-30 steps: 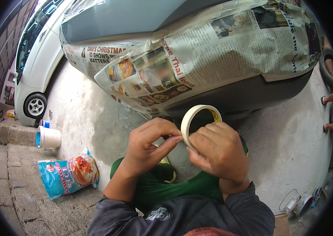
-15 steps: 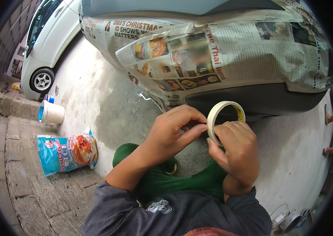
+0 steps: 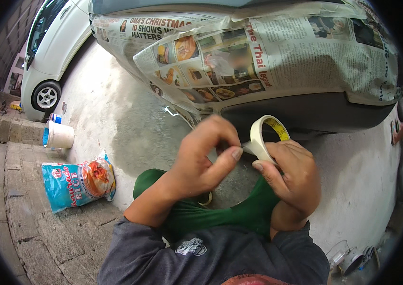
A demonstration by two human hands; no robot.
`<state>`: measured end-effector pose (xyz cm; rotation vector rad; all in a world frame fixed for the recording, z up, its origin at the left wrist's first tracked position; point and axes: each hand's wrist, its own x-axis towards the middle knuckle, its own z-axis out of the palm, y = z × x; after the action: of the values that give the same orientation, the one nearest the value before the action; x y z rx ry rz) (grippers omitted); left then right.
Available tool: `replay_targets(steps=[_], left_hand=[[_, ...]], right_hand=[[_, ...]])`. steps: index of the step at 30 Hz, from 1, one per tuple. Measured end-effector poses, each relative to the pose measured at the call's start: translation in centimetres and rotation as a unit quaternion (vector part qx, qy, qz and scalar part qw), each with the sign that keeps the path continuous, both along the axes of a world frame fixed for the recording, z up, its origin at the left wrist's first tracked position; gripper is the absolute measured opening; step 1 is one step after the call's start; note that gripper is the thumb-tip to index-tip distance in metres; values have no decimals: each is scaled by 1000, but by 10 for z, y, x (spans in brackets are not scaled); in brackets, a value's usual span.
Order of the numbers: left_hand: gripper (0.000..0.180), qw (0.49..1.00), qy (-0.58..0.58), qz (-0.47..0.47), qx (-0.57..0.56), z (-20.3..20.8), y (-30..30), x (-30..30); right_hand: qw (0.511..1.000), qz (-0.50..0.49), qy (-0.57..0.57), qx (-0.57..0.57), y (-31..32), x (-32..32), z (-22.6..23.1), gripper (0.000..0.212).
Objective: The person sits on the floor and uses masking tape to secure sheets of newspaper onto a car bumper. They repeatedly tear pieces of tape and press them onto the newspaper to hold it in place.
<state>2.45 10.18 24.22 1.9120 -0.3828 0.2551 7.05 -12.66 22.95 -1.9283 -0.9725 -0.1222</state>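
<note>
My right hand (image 3: 296, 175) grips a roll of cream masking tape (image 3: 257, 135) by its lower right side, fingers wrapped over the rim. A short strip of tape (image 3: 247, 147) stands off the roll toward my left. Its end is pinched between the thumb and fingers of my left hand (image 3: 201, 159), which is slightly blurred. Just beyond the roll is a car bumper (image 3: 282, 115), its dark lower edge bare. Newspaper sheets (image 3: 301, 66) cover the part above it, and one sheet's left corner hangs loose.
A white car (image 3: 58, 45) stands at the far left. Left of me are a white bucket (image 3: 61, 136) and a blue printed bag (image 3: 78, 184) beside a block ledge (image 3: 35, 209). Assorted items (image 3: 351, 259) lie at lower right. Another person's foot (image 3: 399, 134) shows at the right edge.
My left hand has pulled slightly away from the roll, and a short tape strip now shows between them. The roll has tilted, and my right hand has shifted slightly right.
</note>
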Motion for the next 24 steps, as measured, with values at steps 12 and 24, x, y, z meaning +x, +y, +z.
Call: replay_targets(steps=[12,24], left_hand=[[20,950,-206,175,-157,7,51,12],[17,965,-26,222,-140,-48,208,55]], right_hand=[[983,-29,102,-149,4,-16,-10,29],[994,20,79,-69,29,-8,3,19]])
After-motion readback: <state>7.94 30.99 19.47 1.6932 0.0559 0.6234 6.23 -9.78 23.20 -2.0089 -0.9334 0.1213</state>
